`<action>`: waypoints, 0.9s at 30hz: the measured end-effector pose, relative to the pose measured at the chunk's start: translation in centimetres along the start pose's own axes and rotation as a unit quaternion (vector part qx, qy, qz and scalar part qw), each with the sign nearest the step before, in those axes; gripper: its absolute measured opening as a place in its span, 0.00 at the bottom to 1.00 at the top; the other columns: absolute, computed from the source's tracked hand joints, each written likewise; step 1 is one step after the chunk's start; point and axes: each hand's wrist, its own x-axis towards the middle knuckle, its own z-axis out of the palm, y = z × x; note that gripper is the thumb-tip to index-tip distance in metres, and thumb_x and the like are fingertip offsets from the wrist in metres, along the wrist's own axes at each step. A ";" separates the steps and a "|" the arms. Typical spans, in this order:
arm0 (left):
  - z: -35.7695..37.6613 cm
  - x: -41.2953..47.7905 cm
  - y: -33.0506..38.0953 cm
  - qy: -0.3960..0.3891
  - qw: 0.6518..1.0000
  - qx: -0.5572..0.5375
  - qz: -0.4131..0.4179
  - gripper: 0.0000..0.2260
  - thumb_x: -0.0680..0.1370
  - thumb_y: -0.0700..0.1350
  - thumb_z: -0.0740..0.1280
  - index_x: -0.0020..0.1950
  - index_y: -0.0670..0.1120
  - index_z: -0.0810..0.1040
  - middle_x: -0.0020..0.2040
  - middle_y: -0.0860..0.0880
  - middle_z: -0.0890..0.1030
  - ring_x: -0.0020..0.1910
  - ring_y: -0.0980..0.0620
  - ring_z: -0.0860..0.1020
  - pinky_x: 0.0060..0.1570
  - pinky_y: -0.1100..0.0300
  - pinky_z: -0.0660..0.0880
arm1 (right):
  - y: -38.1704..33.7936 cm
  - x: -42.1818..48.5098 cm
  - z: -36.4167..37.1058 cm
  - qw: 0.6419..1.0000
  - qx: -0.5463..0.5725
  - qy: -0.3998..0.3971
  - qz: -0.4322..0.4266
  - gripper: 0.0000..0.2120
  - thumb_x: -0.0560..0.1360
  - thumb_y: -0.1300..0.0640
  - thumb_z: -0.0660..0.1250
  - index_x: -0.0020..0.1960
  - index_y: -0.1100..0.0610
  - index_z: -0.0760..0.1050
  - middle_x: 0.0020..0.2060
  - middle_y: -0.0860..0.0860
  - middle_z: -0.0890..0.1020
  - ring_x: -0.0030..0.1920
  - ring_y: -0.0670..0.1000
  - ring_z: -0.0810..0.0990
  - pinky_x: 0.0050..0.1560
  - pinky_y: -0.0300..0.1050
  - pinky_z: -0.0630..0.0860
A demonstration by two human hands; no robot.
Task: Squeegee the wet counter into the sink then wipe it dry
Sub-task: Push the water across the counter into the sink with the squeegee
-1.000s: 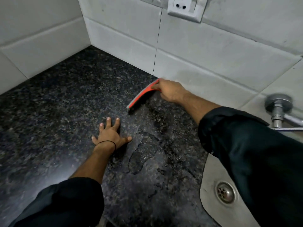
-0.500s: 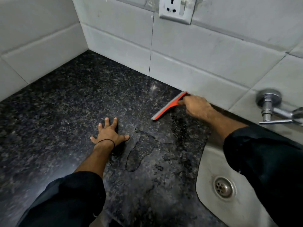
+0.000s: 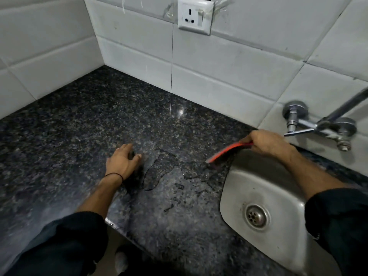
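Note:
My right hand (image 3: pixel 266 143) grips the handle end of an orange squeegee (image 3: pixel 225 152). Its blade tip rests on the dark speckled granite counter (image 3: pixel 79 126), right at the upper left rim of the steel sink (image 3: pixel 256 182). A sheet of water (image 3: pixel 169 172) with a jagged edge lies on the counter between my two hands and runs toward the sink. My left hand (image 3: pixel 121 161) presses on the counter left of the water, fingers slightly curled, holding nothing. A thin black band circles that wrist.
White wall tiles (image 3: pixel 219 76) close the counter at the back and left. A socket plate (image 3: pixel 195 16) sits on the back wall. A chrome tap (image 3: pixel 316 124) projects from the wall above the sink. The drain (image 3: pixel 256 216) lies low in the basin. The counter's front edge runs near my left sleeve.
My right hand has dragged the squeegee rightward along the back of the counter to the sink rim. My left hand has stayed in place, its fingers curling a little.

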 end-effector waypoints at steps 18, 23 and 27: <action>0.7 -15.3 -8.6 -0.001 0.985 0.037 -0.168 0.56 0.67 0.71 0.68 0.81 0.46 0.42 0.81 0.49 0.39 0.80 0.49 0.41 0.75 0.40 0.46 | -32.6 3.3 -0.7 0.944 0.006 0.028 -0.330 0.21 0.74 0.62 0.61 0.62 0.46 0.79 0.55 0.55 0.82 0.54 0.61 0.82 0.52 0.52 0.78; 0.6 -15.4 -9.1 0.014 0.986 0.008 -0.166 0.58 0.64 0.68 0.73 0.81 0.47 0.42 0.81 0.50 0.39 0.80 0.51 0.41 0.76 0.41 0.44 | -32.3 2.8 0.5 0.944 -0.035 0.023 -0.326 0.19 0.74 0.60 0.62 0.64 0.51 0.78 0.56 0.56 0.82 0.57 0.61 0.81 0.53 0.50 0.77; 0.4 -15.3 -8.8 -0.006 0.985 0.024 -0.171 0.58 0.65 0.68 0.72 0.81 0.47 0.41 0.81 0.50 0.38 0.80 0.51 0.40 0.75 0.41 0.44 | -27.0 0.2 0.0 0.931 -0.104 0.006 -0.350 0.18 0.76 0.55 0.63 0.64 0.47 0.78 0.58 0.54 0.82 0.57 0.59 0.81 0.53 0.48 0.76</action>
